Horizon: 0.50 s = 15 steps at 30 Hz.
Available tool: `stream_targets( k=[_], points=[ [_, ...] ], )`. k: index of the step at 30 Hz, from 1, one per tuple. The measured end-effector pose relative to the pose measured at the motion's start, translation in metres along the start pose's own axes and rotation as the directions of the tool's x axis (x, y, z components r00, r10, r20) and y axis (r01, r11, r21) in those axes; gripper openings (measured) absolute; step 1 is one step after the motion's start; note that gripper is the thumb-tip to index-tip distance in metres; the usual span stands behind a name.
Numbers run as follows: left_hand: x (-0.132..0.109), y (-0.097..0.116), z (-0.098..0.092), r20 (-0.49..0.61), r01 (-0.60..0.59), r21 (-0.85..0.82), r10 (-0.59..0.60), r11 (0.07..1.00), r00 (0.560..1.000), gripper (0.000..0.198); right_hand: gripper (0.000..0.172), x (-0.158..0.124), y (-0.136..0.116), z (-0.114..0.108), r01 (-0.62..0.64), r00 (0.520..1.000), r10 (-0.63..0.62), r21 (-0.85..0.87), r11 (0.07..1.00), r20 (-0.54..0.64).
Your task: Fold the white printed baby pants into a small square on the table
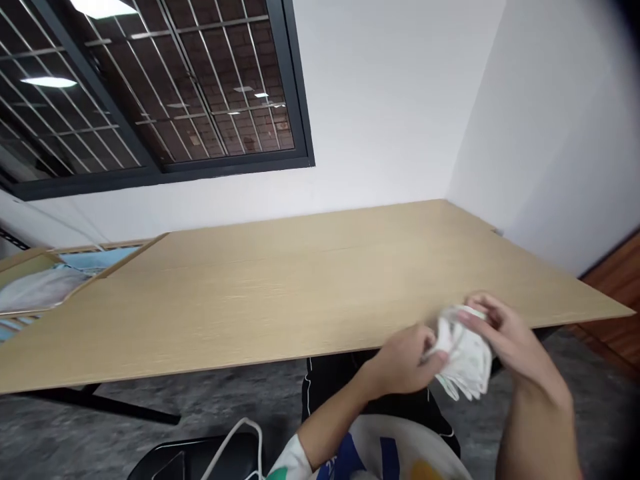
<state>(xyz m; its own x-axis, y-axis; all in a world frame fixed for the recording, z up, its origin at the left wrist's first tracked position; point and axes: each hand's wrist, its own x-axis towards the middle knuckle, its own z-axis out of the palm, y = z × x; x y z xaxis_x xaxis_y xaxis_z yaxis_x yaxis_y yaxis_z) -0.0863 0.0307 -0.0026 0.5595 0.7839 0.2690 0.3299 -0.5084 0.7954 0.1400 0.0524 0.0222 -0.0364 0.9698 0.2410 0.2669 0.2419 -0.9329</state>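
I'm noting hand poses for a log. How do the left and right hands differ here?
The left hand is curled at the left side of the white cloth bundle; the right hand, fingers more extended, is at its upper right. The left hand sits lower in the picture than the right hand. Both are bare and hold the same bundle.

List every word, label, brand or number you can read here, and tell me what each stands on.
Possibly "2", on the shirt; the characters beside it are too small to read.
White bundle: any print is too blurred to read.
No other readable text.
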Motion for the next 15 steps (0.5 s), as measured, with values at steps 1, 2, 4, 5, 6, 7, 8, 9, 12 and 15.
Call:
stream_targets(
  k=[1,2,4,5,6,7,8,9,12,15],
  points=[
    [0.006,0.007,0.011,-0.014,-0.041,-0.02,0.04,0.999,0.999,0.026,0.035,-0.015,0.0,-0.012,-0.034,0.993,0.03,-0.034,0.999,-0.114],
    [0.012,0.014,0.022,-0.045,-0.074,-0.055,0.071,0.996,0.996,0.028,0.035,-0.027,0.001,-0.022,-0.071,0.973,0.057,-0.058,0.996,-0.224],
    [0.021,0.027,0.039,-0.079,-0.123,-0.155,0.112,0.98,0.991,0.037,0.034,-0.047,0.001,-0.033,-0.144,0.915,0.095,-0.097,0.985,-0.391],
    [0.024,0.032,0.045,-0.056,-0.136,-0.205,0.127,0.969,0.99,0.041,0.034,-0.054,0.001,-0.035,-0.179,0.883,0.113,-0.104,0.978,-0.456],
    [0.028,0.038,0.05,-0.011,-0.137,-0.245,0.139,0.96,0.99,0.045,0.035,-0.059,0.0,-0.037,-0.218,0.848,0.138,-0.1,0.971,-0.511],
    [0.031,0.042,0.054,0.044,-0.131,-0.272,0.148,0.953,0.988,0.049,0.035,-0.063,-0.001,-0.038,-0.262,0.808,0.171,-0.084,0.962,-0.564],
    [0.034,0.045,0.057,0.099,-0.118,-0.288,0.152,0.95,0.983,0.052,0.034,-0.065,-0.001,-0.038,-0.305,0.764,0.207,-0.059,0.95,-0.611],
    [0.038,0.048,0.059,0.143,-0.104,-0.3,0.152,0.948,0.978,0.053,0.033,-0.066,0.001,-0.039,-0.34,0.717,0.238,-0.031,0.94,-0.655],
    [0.049,0.05,0.063,0.21,-0.075,-0.352,0.157,0.933,0.965,0.052,0.029,-0.067,0.017,-0.044,-0.335,0.64,0.239,0.014,0.942,-0.73],
    [0.056,0.047,0.066,0.233,-0.043,-0.409,0.15,0.912,0.961,0.051,0.028,-0.067,0.048,-0.053,-0.226,0.639,0.191,0.055,0.973,-0.745]
  ],
)
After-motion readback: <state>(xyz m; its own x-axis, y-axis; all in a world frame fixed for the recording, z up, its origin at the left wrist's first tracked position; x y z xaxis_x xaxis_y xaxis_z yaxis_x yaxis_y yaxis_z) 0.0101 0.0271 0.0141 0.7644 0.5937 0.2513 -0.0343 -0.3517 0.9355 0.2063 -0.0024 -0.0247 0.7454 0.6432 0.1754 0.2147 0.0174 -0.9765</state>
